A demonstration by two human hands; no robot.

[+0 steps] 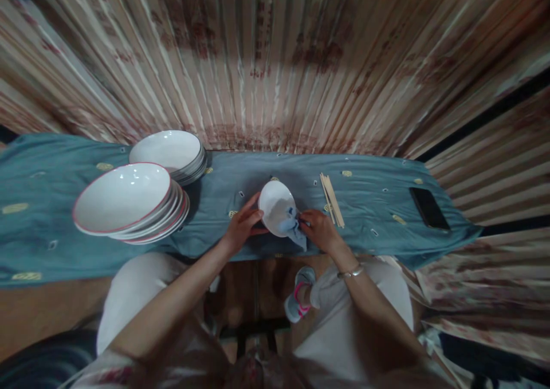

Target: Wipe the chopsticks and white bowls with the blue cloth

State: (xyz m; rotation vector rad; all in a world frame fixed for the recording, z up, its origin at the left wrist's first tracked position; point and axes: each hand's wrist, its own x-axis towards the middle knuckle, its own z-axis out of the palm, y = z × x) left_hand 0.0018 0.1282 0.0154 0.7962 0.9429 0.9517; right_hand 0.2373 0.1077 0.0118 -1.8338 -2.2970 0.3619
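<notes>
A small white bowl [274, 201] is tilted over the middle of the cloth-covered table. My left hand [244, 221] grips its left rim, with the thumb at the edge and the fingers round the outside. On the right, my right hand [318, 227] pinches a light blue cloth [295, 234]. Part of that cloth lies inside the bowl, and a corner hangs below the rim. Just beyond my right hand lie several wooden chopsticks [332, 200], side by side on the table.
To the left stand a stack of red-rimmed white bowls [124, 199] and, behind it, a stack of white dishes [168, 151]. A black phone [428, 208] lies near the right end of the blue tablecloth [369, 194]. Patterned curtains [275, 79] hang close behind the table.
</notes>
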